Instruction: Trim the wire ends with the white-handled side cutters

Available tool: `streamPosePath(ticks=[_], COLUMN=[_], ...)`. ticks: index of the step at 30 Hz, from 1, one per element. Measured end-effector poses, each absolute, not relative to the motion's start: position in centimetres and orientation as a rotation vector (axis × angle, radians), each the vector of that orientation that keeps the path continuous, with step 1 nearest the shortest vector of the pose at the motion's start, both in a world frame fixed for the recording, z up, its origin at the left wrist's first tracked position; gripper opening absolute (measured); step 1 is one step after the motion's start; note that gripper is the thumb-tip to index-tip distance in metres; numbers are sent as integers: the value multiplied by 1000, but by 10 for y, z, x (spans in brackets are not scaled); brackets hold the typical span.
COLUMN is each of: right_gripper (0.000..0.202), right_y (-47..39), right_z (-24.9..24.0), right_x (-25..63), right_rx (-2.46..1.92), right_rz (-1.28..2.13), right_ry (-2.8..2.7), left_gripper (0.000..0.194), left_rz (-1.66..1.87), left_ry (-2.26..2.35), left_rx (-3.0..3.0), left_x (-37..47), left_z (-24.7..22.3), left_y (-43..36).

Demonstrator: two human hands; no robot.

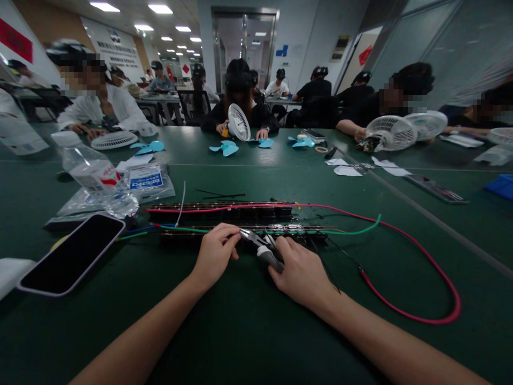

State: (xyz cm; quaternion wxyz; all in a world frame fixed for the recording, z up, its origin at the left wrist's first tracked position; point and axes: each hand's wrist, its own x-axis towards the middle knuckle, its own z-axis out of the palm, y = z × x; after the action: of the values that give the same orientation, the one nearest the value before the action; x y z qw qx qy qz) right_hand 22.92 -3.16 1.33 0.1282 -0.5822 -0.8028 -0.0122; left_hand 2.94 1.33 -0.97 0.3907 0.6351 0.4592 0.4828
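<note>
My right hand point(302, 270) grips the grey-and-white handles of a pair of pliers point(269, 258). Their metal jaws point left and reach the fingertips of my left hand point(214, 251). The fingers of that hand are pinched together at the jaws; what lies between them is too small to make out. Just beyond both hands lies a long black strip-like assembly point(176, 237) with metal along its top, partly hidden by my hands. A green wire point(355, 233) runs along it. Behind it is a similar black assembly point(260, 212), with a red wire point(324, 207) laid over it.
On the left are a phone point(74, 254), a water bottle point(94, 174) and plastic packets point(146, 179). The red wire loops out to the right, ending in a thick red sleeve point(401, 310). Black cable ties point(220, 194) lie behind. Across the table people handle white fan grilles point(390, 133) near blue fan blades point(224, 148).
</note>
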Motion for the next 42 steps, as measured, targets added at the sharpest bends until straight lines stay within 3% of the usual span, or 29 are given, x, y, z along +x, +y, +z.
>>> streamPosePath(ticks=[18, 42], right_gripper=[28, 24], right_y=[-30, -31], right_z=[4, 9], right_x=[229, 227], right_rx=[-1645, -1662], right_rz=[-181, -90], right_ry=[-2276, -2273], left_gripper=[14, 14], left_rz=[1242, 1235], left_ry=[1180, 1178], left_rx=[1597, 1585], left_x=[29, 29], left_z=[-11, -10], left_y=[15, 15])
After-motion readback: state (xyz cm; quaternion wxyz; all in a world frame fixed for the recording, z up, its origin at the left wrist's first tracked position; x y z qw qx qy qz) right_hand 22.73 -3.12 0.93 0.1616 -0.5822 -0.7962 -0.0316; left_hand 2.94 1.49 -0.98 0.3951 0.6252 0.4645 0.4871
